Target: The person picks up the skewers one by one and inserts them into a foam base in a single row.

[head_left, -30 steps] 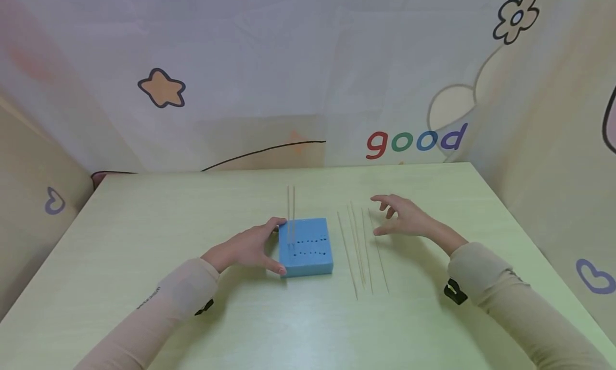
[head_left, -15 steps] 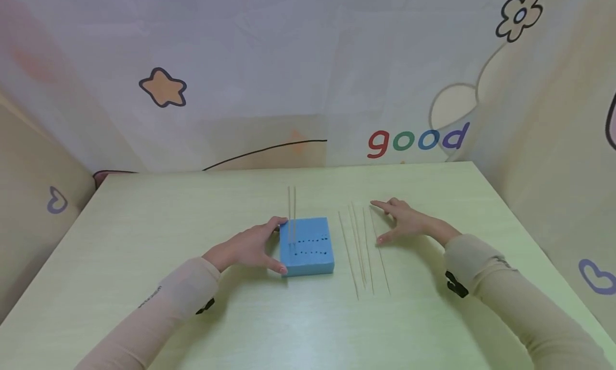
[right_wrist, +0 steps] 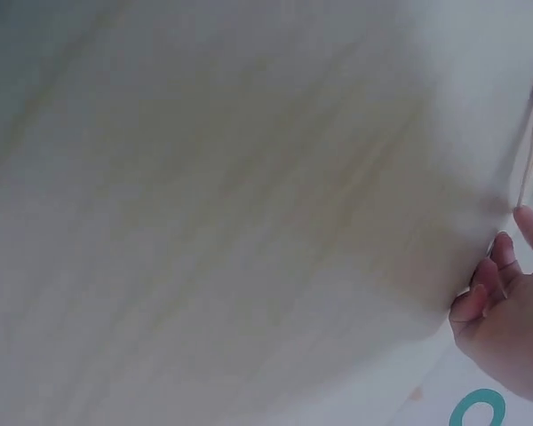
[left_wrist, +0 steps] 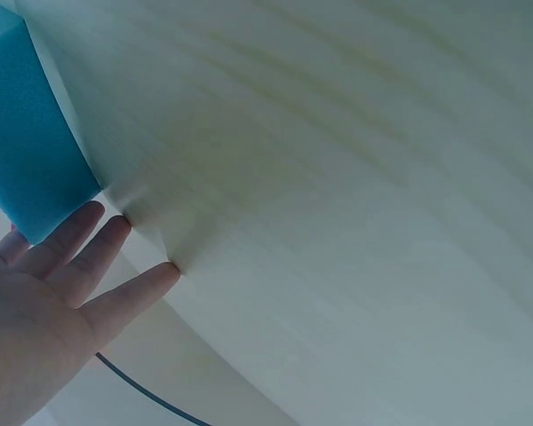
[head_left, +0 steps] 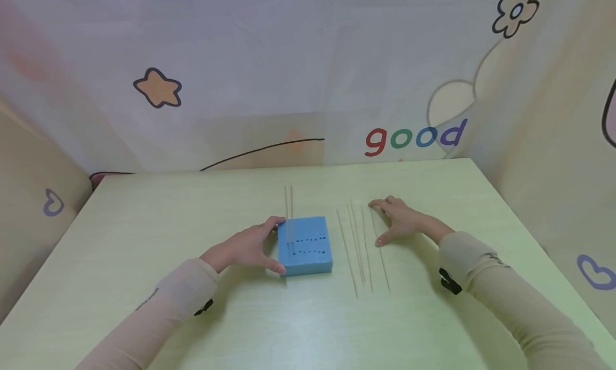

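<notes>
The right hand [head_left: 399, 220] is the nearer one to the end stick [head_left: 383, 266]. This stick lies flat on the table [head_left: 289, 316], at 9 o'clock from the palm, under the thumb and pointing finger. Its long way runs nearly 12 to 6, with the top tipped toward 11. The pointing finger is by the far end and the thumb is lower down, spread apart. I cannot tell if they press on it.

Four more sticks [head_left: 367, 247] lie at about 9 o'clock from it, pointing much the same way. Past them is the block [head_left: 306, 246]. The left hand [head_left: 247, 248] holds its 9 o'clock side between thumb and pointing finger.

The block is blue, thick and boxy, like foam, with rows of tiny holes. Two thin sticks [head_left: 291, 209] stand up in it. All the sticks look pale, straight and woody.
</notes>
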Motion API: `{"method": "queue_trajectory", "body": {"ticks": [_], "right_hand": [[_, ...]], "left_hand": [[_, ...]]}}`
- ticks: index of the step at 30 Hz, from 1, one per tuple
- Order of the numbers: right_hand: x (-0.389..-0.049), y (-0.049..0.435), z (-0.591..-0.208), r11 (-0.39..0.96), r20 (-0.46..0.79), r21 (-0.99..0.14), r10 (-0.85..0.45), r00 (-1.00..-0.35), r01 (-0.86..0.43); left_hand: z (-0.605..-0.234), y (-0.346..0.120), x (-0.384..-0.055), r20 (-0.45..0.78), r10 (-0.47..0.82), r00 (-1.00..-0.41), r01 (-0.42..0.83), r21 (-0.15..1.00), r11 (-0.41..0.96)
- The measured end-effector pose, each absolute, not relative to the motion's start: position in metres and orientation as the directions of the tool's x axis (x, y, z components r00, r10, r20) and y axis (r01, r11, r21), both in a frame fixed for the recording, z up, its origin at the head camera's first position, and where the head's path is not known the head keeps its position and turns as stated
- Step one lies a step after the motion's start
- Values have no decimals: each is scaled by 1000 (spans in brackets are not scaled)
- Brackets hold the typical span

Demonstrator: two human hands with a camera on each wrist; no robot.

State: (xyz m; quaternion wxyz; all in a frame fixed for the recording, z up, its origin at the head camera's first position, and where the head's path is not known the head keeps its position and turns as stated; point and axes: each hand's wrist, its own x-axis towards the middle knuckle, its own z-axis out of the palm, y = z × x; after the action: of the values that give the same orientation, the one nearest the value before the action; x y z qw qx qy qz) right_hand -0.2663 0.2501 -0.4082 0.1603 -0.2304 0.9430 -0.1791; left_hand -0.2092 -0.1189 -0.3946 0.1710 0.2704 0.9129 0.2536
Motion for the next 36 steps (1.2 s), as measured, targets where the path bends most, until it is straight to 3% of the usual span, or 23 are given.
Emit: {"method": "queue_trajectory", "body": {"ticks": [8, 13, 23, 36], "right_hand": [[-269, 250, -405, 797, -240, -528, -471, -849, -294], [-268, 253, -404, 712, -249, -672, -477, -843, -204], [-267, 254, -396, 551, -265, -832, -493, -829, -61], [-256, 256, -381, 332, -110, -942, -450, -886, -52]], "left_hand": [[-395, -120, -209, -174, 583, -794, 405, 564, 720], [-395, -120, -210, -170, 588, -791, 406, 573, 712], [-395, -120, -209, -166, 584, -794, 410, 563, 718], [-395, -120, -210, -169, 591, -789, 413, 566, 713]]}}
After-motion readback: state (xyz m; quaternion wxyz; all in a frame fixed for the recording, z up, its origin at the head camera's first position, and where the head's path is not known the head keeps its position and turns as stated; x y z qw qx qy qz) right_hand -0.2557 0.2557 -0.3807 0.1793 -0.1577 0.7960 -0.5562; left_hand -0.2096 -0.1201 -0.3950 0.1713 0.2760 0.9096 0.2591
